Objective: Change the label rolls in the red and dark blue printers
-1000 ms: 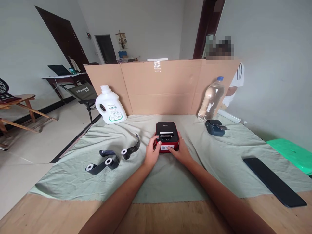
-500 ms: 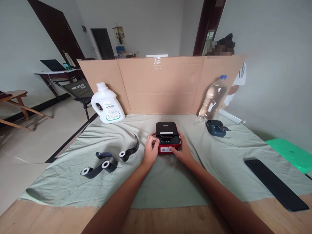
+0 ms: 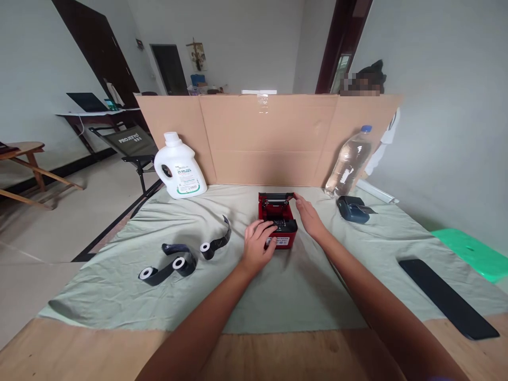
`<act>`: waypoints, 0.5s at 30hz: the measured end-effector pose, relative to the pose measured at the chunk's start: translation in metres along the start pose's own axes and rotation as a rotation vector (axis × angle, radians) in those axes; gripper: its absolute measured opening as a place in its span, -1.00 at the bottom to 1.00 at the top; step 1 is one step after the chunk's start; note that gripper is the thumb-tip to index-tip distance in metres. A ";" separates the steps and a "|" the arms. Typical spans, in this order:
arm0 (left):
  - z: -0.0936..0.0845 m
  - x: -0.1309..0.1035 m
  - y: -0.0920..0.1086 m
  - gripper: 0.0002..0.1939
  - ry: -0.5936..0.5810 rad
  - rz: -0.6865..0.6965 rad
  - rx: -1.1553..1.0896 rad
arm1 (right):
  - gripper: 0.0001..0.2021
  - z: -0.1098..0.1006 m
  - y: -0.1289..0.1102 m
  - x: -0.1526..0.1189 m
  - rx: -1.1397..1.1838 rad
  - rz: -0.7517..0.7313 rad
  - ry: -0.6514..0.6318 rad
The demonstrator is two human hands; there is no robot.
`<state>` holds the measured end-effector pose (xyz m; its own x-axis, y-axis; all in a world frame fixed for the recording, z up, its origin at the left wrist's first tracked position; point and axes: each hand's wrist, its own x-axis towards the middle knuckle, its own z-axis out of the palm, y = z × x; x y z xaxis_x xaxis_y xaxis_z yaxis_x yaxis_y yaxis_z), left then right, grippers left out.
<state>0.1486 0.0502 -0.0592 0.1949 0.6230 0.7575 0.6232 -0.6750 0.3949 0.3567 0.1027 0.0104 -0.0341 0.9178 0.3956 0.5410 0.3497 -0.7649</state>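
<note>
A pale green cloth (image 3: 293,301) covers most of a wooden table (image 3: 99,352), and a cardboard panel (image 3: 265,148) stands upright along its far edge, apparently as a screen. Before the panel are a white jug (image 3: 180,169) at left and a clear bottle (image 3: 349,166) at right. A long dark slab (image 3: 448,296) lies at the right, off to the side. In the middle of the cloth sits a red printer (image 3: 280,211), its lid (image 3: 273,196) raised at the back so the inside is exposed. The person's left hand (image 3: 257,248) rests over the near edge, fingers spread — seemingly to steady it. The right hand (image 3: 311,217) has its fingers nearly straight, tips at the lid's right corner, probably to hold it up — whether they pinch it I cannot tell. Farther right is a small blue device (image 3: 351,210). Smallest, two linked rolls (image 3: 161,275) and a lone roll (image 3: 207,251) of dark film lie left, near the printer
</note>
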 end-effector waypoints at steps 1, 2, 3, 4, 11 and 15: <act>0.000 0.000 0.000 -0.69 0.000 0.000 -0.002 | -0.42 -0.003 -0.004 0.006 0.003 -0.001 -0.014; -0.001 0.001 0.001 -0.68 -0.004 0.000 -0.002 | -0.45 -0.005 -0.008 0.011 -0.002 -0.009 -0.033; -0.002 0.001 0.001 -0.68 -0.009 -0.001 -0.001 | -0.49 -0.006 -0.011 0.014 -0.023 -0.016 -0.058; -0.003 0.001 0.001 -0.67 -0.015 -0.002 0.001 | -0.54 -0.006 -0.014 0.016 -0.066 -0.018 -0.089; -0.006 0.002 0.004 -0.66 -0.011 -0.011 -0.019 | -0.70 0.024 -0.029 0.047 -0.478 -0.150 -0.529; -0.006 0.002 0.003 -0.65 -0.017 -0.010 -0.031 | -0.74 0.046 -0.044 0.078 -0.697 -0.024 -0.928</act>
<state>0.1462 0.0476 -0.0534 0.2018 0.6359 0.7449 0.6010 -0.6809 0.4184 0.2917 0.1677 0.0512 -0.4975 0.7983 -0.3396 0.8674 0.4545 -0.2025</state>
